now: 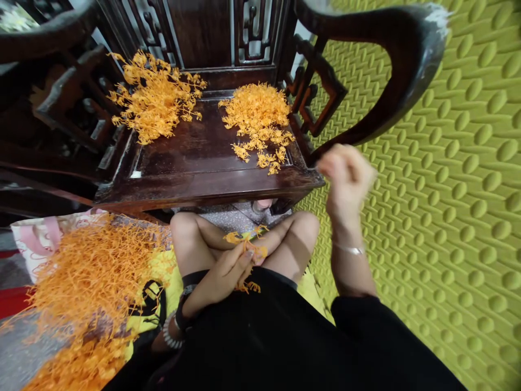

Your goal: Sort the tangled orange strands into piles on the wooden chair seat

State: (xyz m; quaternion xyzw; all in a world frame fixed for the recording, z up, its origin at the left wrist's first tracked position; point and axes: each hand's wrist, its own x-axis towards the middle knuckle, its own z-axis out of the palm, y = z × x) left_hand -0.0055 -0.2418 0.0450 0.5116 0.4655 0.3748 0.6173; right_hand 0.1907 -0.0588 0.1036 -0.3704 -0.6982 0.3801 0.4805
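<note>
My left hand [228,271] rests in my lap, fingers closed round a small bunch of orange plastic pieces [248,251]. My right hand [348,176] is raised near the front right corner of the dark wooden chair seat [195,163]; it is smeared by motion and its fingers cannot be made out. On the seat lie two heaps: a branched orange pile [154,98] at the back left and a pile of small separated orange pieces [258,119] at the back right, close to the right hand.
A large heap of orange branched pieces [89,282] lies on the floor at my left, beside a pink and white bag [36,239]. The chair's curved armrest [391,49] arches above the right hand. A green textured mat [448,217] covers the floor to the right.
</note>
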